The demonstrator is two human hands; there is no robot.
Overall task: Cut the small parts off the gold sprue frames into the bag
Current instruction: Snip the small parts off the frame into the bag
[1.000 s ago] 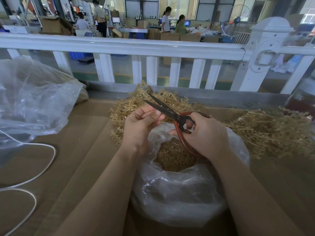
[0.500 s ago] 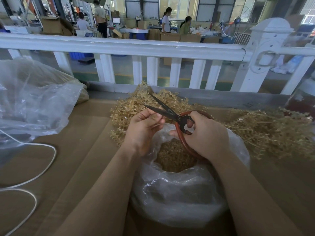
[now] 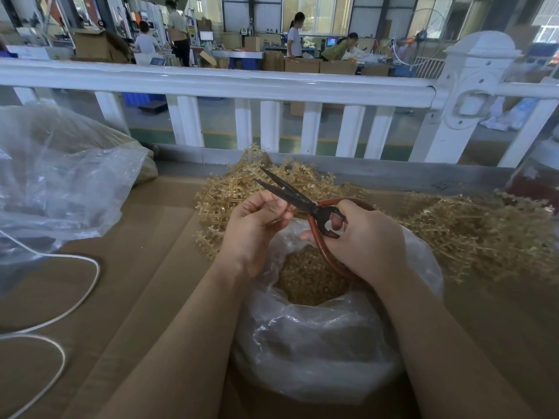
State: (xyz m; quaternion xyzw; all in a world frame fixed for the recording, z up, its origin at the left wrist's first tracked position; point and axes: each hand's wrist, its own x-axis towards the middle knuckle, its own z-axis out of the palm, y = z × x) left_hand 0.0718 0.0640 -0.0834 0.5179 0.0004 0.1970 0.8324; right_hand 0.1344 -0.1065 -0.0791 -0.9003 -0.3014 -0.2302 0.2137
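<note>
Two hands, left hand hiding its sprue, scissors

A single wide-angle head view looks forward and down from the person's own eye line, close over the left hand and right hand above the bag, with both forearms running in from the bottom edge. Its upper part reaches past the white railing across the far edge of the table into the workshop beyond, and straight lines bow toward the corners; there is no second view to share the scene with
</note>
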